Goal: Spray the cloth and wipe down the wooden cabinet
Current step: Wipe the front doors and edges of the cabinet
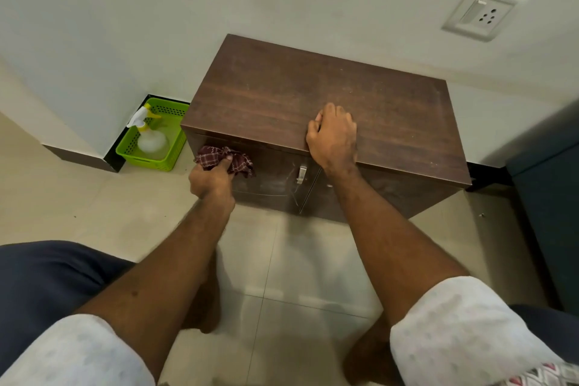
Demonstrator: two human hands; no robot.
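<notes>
Bunched inside the left hand, so only partly seen: checked cloth. Curled under and out of sight: fingertips of the right hand on the cabinet top. Covered by the right wrist: part of the door front beside the metal handle. Cut off at the bottom edge: both white sleeves. Cut off at the right edge: dark furniture. Slightly blurred: left forearm.

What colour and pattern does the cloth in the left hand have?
The cloth is dark red with white checks; head view.
</notes>
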